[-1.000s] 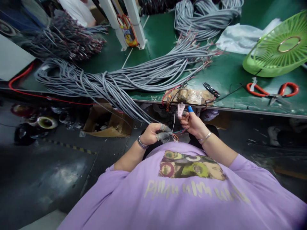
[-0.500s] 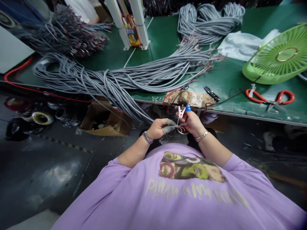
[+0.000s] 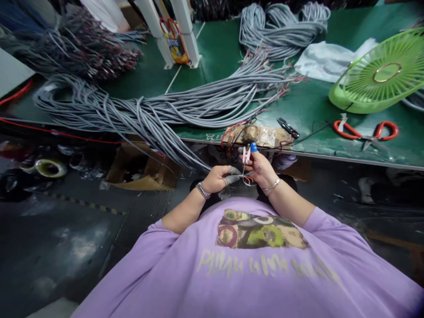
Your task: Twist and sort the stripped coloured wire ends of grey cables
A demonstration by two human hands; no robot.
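Left/right as the worker has it. Cable bundle (image 3: 198, 104) runs along the table (image 3: 318, 99), near strands dropping over the front edge to the left hand (image 3: 218, 178). Right hand (image 3: 260, 171) just beside, clip (image 3: 246, 154) in it. Back left: cable heap (image 3: 89, 48); post (image 3: 187, 39) right of it, then coiled cables (image 3: 281, 31). Right: fan (image 3: 380, 84), cutters (image 3: 367, 140) in front, plastic bag (image 3: 326, 62) between coil and fan. Block (image 3: 265, 136) on front edge. Carton (image 3: 155, 182) on the floor, left of both hands.

Grey cable (image 3: 241, 176), curled orange wires (image 3: 249, 179)
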